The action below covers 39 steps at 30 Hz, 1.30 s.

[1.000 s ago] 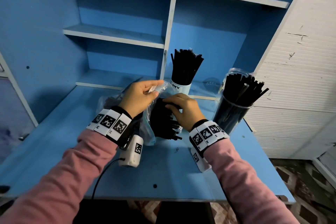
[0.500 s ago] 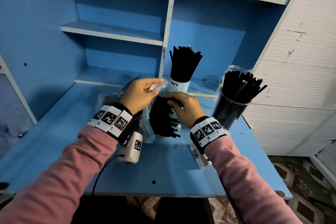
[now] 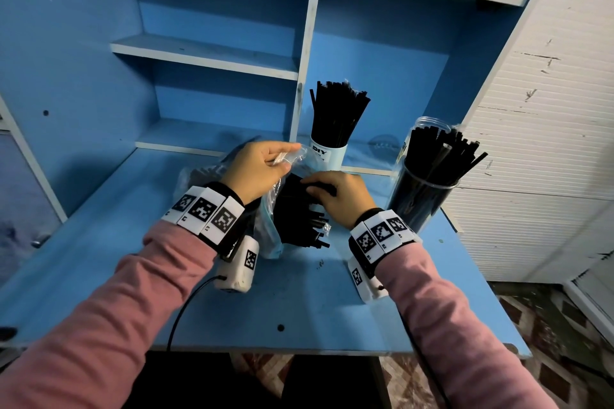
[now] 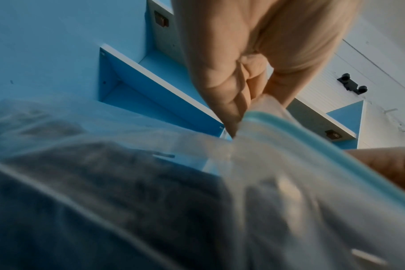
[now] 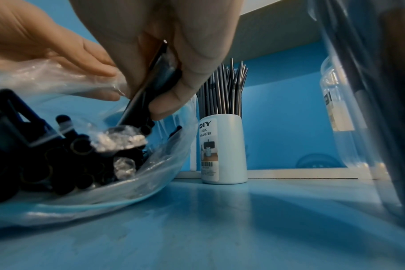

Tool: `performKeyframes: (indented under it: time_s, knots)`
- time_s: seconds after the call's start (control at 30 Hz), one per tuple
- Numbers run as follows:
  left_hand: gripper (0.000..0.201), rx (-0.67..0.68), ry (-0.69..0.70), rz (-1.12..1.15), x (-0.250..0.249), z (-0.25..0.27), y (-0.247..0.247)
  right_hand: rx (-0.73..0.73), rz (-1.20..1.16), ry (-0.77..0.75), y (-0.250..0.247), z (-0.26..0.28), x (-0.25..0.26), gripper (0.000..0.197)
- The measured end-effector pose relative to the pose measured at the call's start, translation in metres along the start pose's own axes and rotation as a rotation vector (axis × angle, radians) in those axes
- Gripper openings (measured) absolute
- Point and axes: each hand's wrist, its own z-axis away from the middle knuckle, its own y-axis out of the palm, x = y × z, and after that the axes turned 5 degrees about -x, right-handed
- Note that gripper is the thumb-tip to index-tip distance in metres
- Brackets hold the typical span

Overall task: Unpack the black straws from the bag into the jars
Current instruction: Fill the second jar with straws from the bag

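A clear plastic bag (image 3: 270, 236) with a blue zip edge (image 4: 312, 138) lies on the blue desk (image 3: 299, 302), full of black straws (image 3: 295, 219). My left hand (image 3: 262, 166) pinches the bag's upper rim and holds it up. My right hand (image 3: 335, 192) reaches into the mouth and grips a few black straws (image 5: 150, 95) between thumb and fingers. A white DIY organizer cup (image 3: 327, 153) holds upright straws at the back. To the right stands a clear jar (image 3: 422, 186) with more black straws.
Blue shelving (image 3: 206, 56) rises behind the desk, its upright divider (image 3: 304, 76) just left of the white cup. A white panelled wall (image 3: 545, 143) stands close to the clear jar. A cable (image 3: 186, 305) runs from my left wrist over the desk's front edge.
My right hand has shifted slightly deeper into the bag's mouth among the straws. The left hand keeps its hold on the bag rim.
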Motion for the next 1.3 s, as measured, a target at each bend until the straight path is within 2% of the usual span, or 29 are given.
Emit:
performKeyframes:
  time_s: [0.33, 0.47, 0.53, 0.67, 0.73, 0.77, 0.87, 0.9, 0.97, 1.07, 1.2, 1.23, 1.3]
  knots:
    - [0.041, -0.023, 0.053, -0.153, 0.002, 0.0, 0.004, -0.036, -0.052, 0.185, -0.038, 0.004, -0.004, 0.016]
    - [0.048, -0.074, 0.203, -0.237, -0.013, 0.004, 0.01, -0.037, -0.026, 0.213, -0.061, 0.006, 0.0, 0.013]
    - [0.054, -0.018, 0.292, -0.267, -0.029, 0.008, 0.016, -0.043, -0.007, 0.214, -0.073, 0.007, 0.004, 0.013]
    - [0.077, 0.212, 0.27, -0.355, -0.039, 0.007, 0.041, -0.033, 0.084, 0.17, -0.099, 0.009, 0.019, 0.013]
    - [0.074, 0.215, 0.294, -0.419, -0.038, 0.003, 0.055, -0.017, 0.142, 0.133, -0.112, 0.01, 0.03, 0.014]
    - [0.065, 0.199, 0.306, -0.436, -0.039, 0.001, 0.061, -0.014, 0.171, 0.113, -0.118, 0.01, 0.037, 0.014]
    - [0.016, 0.139, 0.266, -0.345, -0.043, -0.005, 0.075, -0.022, 0.246, 0.065, -0.133, 0.01, 0.055, 0.013]
    - [0.01, 0.114, 0.262, -0.301, -0.045, -0.005, 0.078, -0.037, 0.266, 0.046, -0.137, 0.01, 0.06, 0.013]
    - [0.016, 0.055, 0.246, -0.226, -0.053, -0.003, 0.082, -0.107, 0.281, -0.005, -0.144, 0.009, 0.068, 0.015]
    - [0.016, 0.011, 0.255, -0.108, -0.071, 0.003, 0.087, -0.31, 0.237, -0.145, -0.15, 0.009, 0.076, 0.023]
    - [0.052, 0.121, 0.215, 0.225, -0.079, 0.001, 0.099, -0.484, 0.185, -0.259, -0.149, 0.01, 0.08, 0.033]
    - [0.055, 0.161, 0.183, 0.273, -0.08, 0.002, 0.103, -0.497, 0.156, -0.261, -0.148, 0.009, 0.08, 0.035]
    - [0.043, 0.263, 0.119, 0.379, -0.078, 0.006, 0.113, -0.49, 0.093, -0.259, -0.143, 0.009, 0.076, 0.034]
